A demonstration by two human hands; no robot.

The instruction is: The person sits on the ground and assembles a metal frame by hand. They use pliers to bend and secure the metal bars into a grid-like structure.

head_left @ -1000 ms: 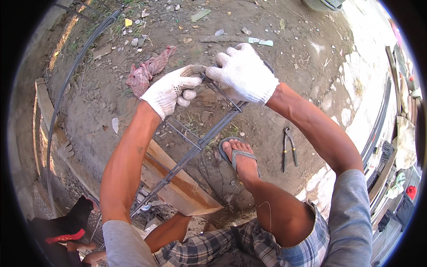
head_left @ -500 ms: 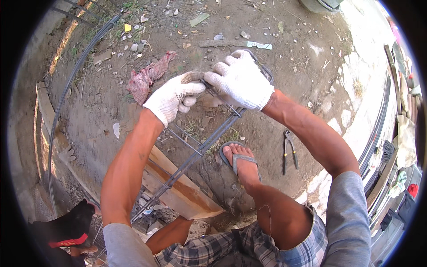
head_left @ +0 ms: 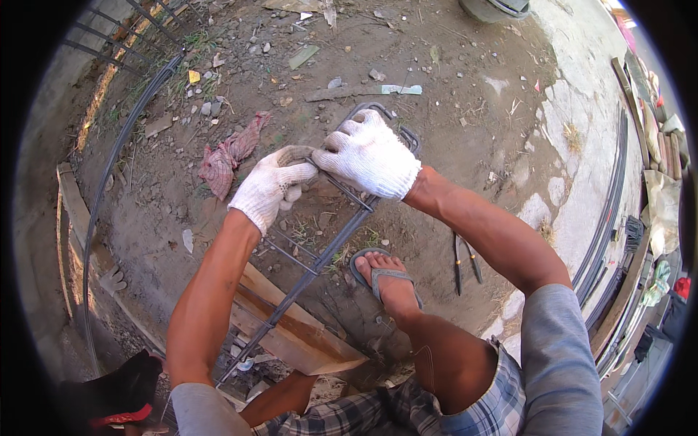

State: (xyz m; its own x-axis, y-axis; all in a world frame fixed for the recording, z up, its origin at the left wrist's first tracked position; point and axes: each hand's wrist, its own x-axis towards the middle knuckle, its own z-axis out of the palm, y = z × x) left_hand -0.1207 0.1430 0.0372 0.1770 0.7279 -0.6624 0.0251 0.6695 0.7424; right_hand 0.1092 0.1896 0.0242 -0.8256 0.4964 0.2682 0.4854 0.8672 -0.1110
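A narrow cage of steel rebar with cross ties (head_left: 292, 295) slants from the lower left up to my hands. My left hand (head_left: 270, 183), in a white knit glove with a soiled palm side, is closed in a pinch at the cage's upper end; whatever is between its fingertips is hidden. Against it, my right hand (head_left: 371, 156), gloved in white too, is closed over the bent rebar at that end. Its fingers touch the left fingertips. Pincers with yellow-and-black handles (head_left: 457, 263) lie on the dirt, their head hidden by my right forearm.
Beneath the cage rests a wooden board (head_left: 320, 343). My sandalled foot (head_left: 389, 280) stands beside it. A crumpled reddish cloth (head_left: 231, 156) lies beyond my left hand. Long dark bars (head_left: 120, 138) curve along the left; more bars (head_left: 607, 196) lie right. A bucket (head_left: 496, 9) stands far off.
The whole view has shifted slightly. Both hands keep together at the cage end and appear a little lower and further left. My right forearm now covers the pincers' head.
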